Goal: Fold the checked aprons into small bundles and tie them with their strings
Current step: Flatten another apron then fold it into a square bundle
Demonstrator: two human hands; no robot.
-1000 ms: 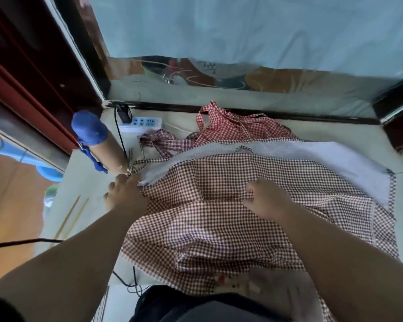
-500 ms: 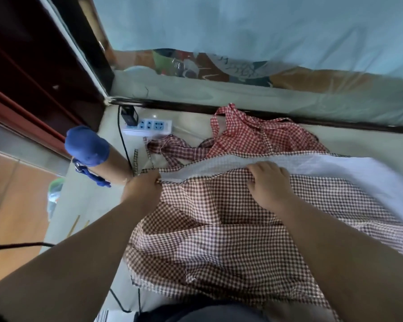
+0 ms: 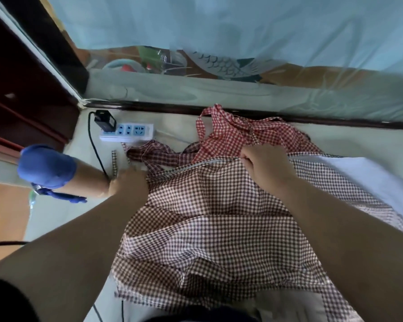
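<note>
While both hands (image 3: 263, 166) pinch its far edge, brown-checked apron (image 3: 209, 219) lies spread.

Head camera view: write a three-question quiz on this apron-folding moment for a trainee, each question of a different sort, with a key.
1. True or false: both hands grip the far folded edge of the brown checked apron.
2. Multiple choice: what lies just beyond the right hand? A) a red checked apron B) a pair of scissors C) a folded towel
3. Fill in: the black plug sits in the white ____ near the far left corner.

Key
1. True: the left hand holds the edge at its left end, the right hand nearer the middle.
2. A: the red checked apron is bunched there, unfolded.
3. power strip.
</note>
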